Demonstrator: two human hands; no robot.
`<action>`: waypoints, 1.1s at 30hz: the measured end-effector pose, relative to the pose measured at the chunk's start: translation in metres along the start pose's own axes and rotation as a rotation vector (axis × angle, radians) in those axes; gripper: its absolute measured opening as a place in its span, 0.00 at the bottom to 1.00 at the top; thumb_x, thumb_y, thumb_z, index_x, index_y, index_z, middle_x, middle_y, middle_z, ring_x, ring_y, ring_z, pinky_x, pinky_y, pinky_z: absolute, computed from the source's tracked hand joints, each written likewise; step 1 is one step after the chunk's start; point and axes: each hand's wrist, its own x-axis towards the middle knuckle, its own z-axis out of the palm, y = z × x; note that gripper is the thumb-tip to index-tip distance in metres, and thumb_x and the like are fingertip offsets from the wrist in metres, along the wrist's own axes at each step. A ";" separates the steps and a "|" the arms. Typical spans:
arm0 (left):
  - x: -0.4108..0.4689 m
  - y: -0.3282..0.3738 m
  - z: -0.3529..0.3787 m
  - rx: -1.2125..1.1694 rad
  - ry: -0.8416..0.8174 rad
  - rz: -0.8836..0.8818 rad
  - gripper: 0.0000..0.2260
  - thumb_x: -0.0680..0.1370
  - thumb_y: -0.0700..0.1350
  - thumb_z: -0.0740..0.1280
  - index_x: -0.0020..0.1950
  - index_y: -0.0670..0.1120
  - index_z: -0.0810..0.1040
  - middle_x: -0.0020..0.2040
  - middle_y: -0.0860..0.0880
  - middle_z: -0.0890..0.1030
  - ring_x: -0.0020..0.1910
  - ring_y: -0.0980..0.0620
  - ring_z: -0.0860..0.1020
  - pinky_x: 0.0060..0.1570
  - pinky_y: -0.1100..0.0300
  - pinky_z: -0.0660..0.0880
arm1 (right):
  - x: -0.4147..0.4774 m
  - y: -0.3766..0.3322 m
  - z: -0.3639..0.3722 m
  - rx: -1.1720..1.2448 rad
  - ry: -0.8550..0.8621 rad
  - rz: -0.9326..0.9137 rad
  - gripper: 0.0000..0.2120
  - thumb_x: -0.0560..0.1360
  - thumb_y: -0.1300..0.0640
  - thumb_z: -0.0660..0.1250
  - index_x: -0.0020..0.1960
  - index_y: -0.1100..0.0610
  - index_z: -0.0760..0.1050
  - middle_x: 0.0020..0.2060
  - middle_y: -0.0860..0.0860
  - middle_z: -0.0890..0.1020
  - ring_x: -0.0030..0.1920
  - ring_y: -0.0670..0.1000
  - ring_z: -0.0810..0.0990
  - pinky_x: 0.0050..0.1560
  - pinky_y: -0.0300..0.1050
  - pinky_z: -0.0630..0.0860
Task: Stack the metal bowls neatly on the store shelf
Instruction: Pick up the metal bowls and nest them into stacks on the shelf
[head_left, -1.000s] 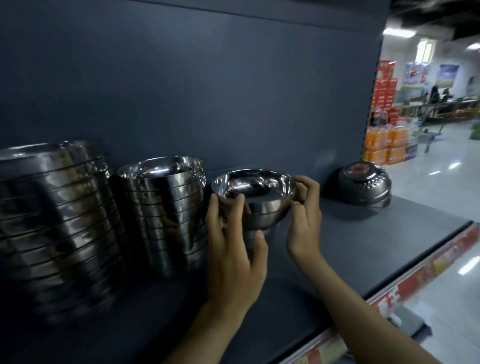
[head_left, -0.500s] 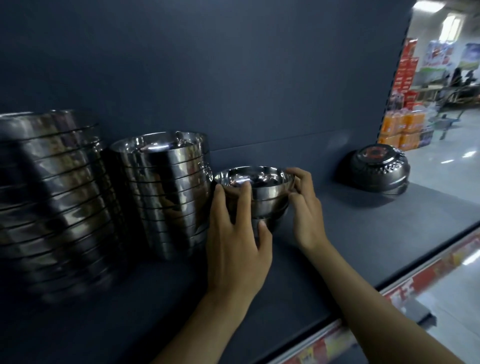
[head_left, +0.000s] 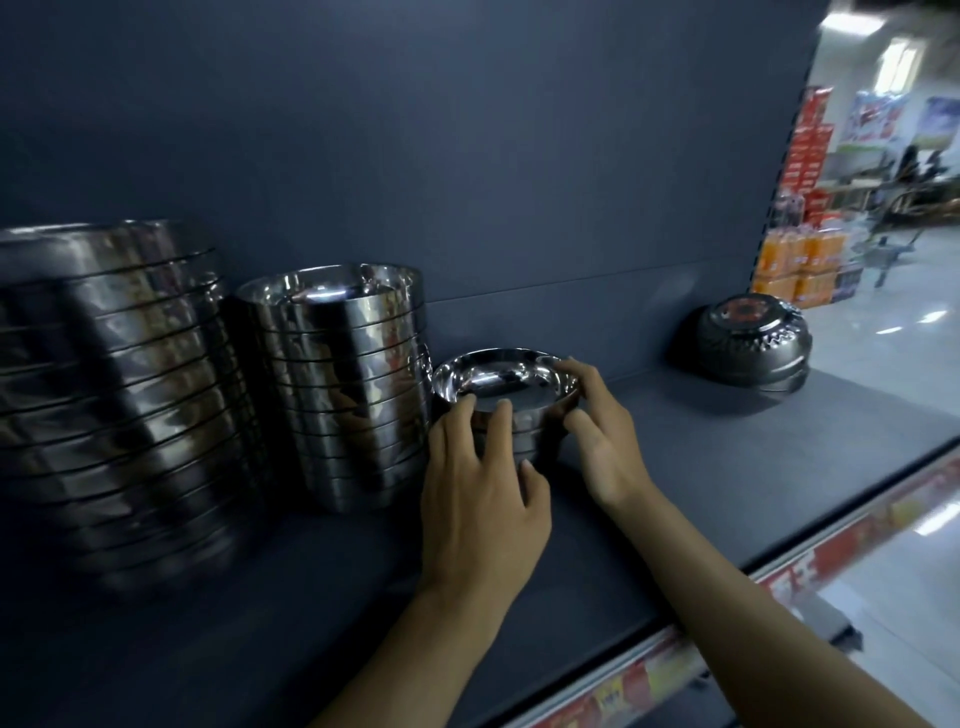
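Metal bowls (head_left: 504, 387) sit in a short stack on the shelf (head_left: 727, 467), just beside a taller stack (head_left: 337, 384). Left hand (head_left: 483, 499) grasps the near wall, right hand (head_left: 602, 447) the right rim. Fingers (head_left: 501, 431) hide the lower bowls; count unclear. Largest stack (head_left: 109, 395) is blurred and cut off at the frame's left edge.

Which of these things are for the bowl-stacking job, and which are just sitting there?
For the job:
small bowl stack, gripped by the left hand and right hand
middle bowl stack
big bowl stack
shelf

Just sitting there:
dark upside-down bowls, untouched
orange packs and red boxes, far off in the store
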 end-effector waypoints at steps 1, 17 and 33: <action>0.001 0.000 0.000 0.000 0.001 -0.003 0.23 0.74 0.47 0.62 0.69 0.44 0.74 0.69 0.41 0.71 0.67 0.42 0.70 0.63 0.49 0.74 | 0.000 0.000 0.000 -0.015 0.001 0.006 0.27 0.68 0.59 0.57 0.67 0.49 0.73 0.55 0.40 0.80 0.57 0.45 0.78 0.60 0.38 0.71; 0.024 0.044 -0.005 -0.034 0.004 0.278 0.23 0.73 0.46 0.66 0.68 0.45 0.75 0.64 0.45 0.73 0.63 0.45 0.72 0.58 0.50 0.75 | 0.017 -0.008 -0.053 -0.167 0.126 0.051 0.35 0.70 0.60 0.62 0.77 0.55 0.63 0.73 0.54 0.69 0.72 0.54 0.69 0.72 0.47 0.65; 0.131 0.163 0.196 -0.601 -0.478 -0.183 0.19 0.77 0.44 0.66 0.68 0.48 0.71 0.63 0.45 0.74 0.58 0.48 0.75 0.56 0.56 0.72 | 0.048 0.092 -0.238 -0.449 0.413 0.321 0.26 0.77 0.54 0.65 0.73 0.58 0.66 0.70 0.60 0.68 0.66 0.61 0.73 0.65 0.53 0.71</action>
